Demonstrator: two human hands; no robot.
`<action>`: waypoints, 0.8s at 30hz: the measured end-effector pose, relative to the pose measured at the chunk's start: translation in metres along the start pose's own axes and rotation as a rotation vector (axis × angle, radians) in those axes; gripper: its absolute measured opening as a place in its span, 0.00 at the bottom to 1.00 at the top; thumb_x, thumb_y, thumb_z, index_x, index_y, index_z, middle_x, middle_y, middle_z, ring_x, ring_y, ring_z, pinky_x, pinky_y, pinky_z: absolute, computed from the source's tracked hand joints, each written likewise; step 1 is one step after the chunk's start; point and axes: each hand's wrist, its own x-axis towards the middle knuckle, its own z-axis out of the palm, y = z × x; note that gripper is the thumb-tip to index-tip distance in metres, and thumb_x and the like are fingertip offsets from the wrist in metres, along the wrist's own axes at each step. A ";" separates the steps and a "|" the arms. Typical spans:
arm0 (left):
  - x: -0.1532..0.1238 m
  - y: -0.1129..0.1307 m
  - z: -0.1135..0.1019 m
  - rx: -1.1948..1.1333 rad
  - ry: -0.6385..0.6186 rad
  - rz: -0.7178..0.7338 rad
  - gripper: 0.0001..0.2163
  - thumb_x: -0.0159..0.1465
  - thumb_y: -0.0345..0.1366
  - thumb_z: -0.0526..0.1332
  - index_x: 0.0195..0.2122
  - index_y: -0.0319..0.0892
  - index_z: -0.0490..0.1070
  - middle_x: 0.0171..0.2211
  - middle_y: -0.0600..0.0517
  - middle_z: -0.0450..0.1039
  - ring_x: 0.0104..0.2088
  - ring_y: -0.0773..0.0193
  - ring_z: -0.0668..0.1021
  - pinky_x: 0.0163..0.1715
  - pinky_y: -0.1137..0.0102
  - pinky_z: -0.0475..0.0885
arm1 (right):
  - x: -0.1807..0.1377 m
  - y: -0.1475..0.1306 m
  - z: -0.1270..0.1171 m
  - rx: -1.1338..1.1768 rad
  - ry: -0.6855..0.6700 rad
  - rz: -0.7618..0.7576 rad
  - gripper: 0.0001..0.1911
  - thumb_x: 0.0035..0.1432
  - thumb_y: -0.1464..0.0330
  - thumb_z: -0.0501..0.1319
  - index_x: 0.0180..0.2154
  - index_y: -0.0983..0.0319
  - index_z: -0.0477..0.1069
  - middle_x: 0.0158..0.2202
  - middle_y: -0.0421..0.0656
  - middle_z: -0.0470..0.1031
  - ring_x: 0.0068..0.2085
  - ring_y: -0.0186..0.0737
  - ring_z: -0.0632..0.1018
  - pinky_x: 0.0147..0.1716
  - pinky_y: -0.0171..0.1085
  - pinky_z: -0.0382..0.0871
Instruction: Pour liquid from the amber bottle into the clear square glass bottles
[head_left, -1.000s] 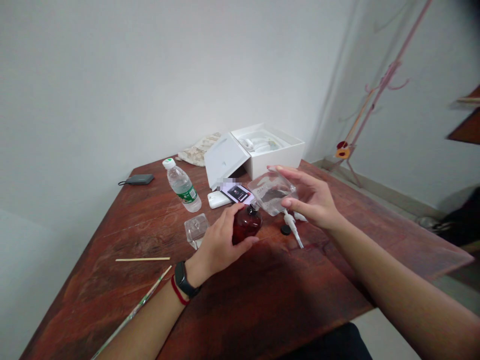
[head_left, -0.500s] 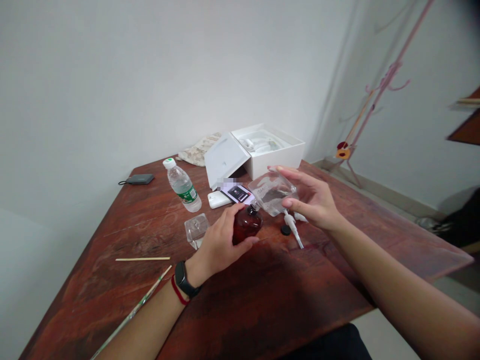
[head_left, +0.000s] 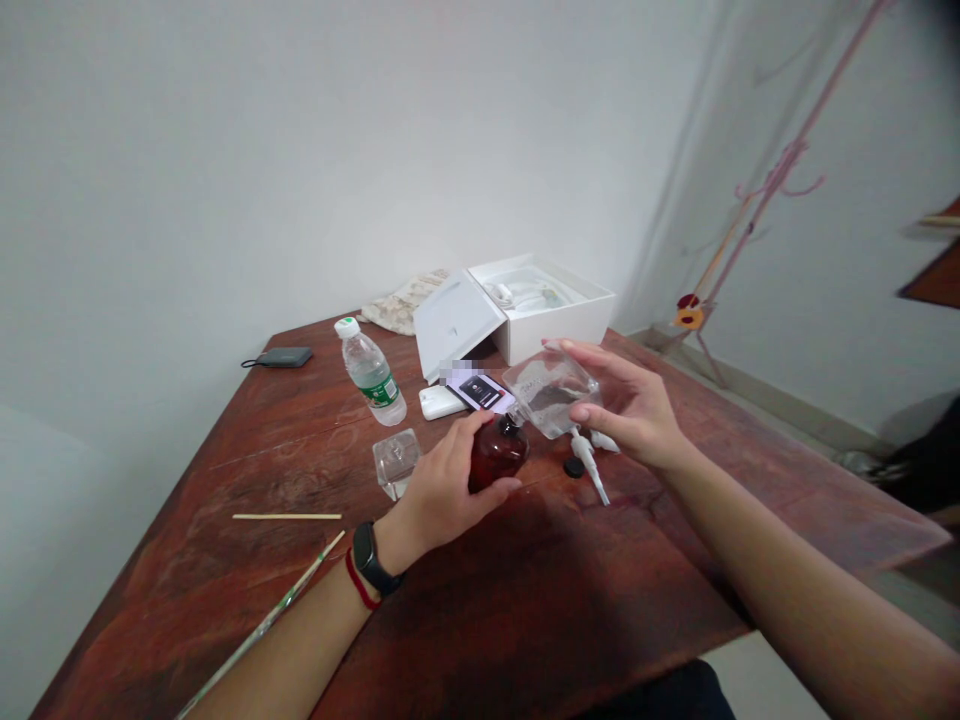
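Observation:
My left hand (head_left: 446,478) is wrapped round a dark brown bottle (head_left: 501,452) that stands upright on the wooden table. Thumb and fingers of my right hand (head_left: 626,405) grip a clear square bottle (head_left: 553,392), tilted so its neck points down to the left at the brown bottle's mouth. Whether the two necks touch, I cannot tell. Below the clear bottle lie a white pump head (head_left: 589,465) and a black cap (head_left: 574,467). Left of my left hand is a clear square container (head_left: 397,460).
A water bottle (head_left: 373,375) with a green label stands further left. Behind are a phone (head_left: 480,388), a white object (head_left: 441,402) and an open white box (head_left: 559,325). A chopstick (head_left: 286,517), a wrapped stick (head_left: 277,610) and a grey device (head_left: 279,357) lie at left.
The whole view has shifted slightly. Both hands keep their hold, and the clear bottle stays tilted over the brown bottle with little visible difference.

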 end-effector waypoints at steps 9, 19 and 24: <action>-0.001 -0.001 -0.001 -0.024 0.015 -0.019 0.34 0.70 0.50 0.69 0.70 0.46 0.56 0.65 0.40 0.70 0.64 0.44 0.77 0.65 0.49 0.73 | 0.005 0.005 -0.001 -0.019 0.008 0.019 0.30 0.53 0.61 0.80 0.58 0.48 0.80 0.62 0.46 0.81 0.65 0.55 0.79 0.67 0.60 0.72; -0.002 -0.003 -0.002 -0.048 0.013 -0.045 0.35 0.69 0.49 0.70 0.71 0.45 0.56 0.67 0.39 0.69 0.65 0.43 0.76 0.64 0.49 0.74 | 0.015 0.011 -0.011 -0.081 -0.042 0.014 0.30 0.51 0.60 0.81 0.56 0.50 0.80 0.62 0.47 0.81 0.65 0.56 0.79 0.69 0.61 0.68; -0.001 -0.004 -0.003 -0.063 0.007 -0.071 0.36 0.68 0.49 0.70 0.71 0.45 0.56 0.66 0.39 0.70 0.64 0.43 0.77 0.65 0.49 0.73 | 0.020 0.014 -0.011 -0.066 -0.086 0.034 0.30 0.53 0.62 0.80 0.57 0.50 0.79 0.63 0.47 0.80 0.65 0.55 0.79 0.66 0.58 0.73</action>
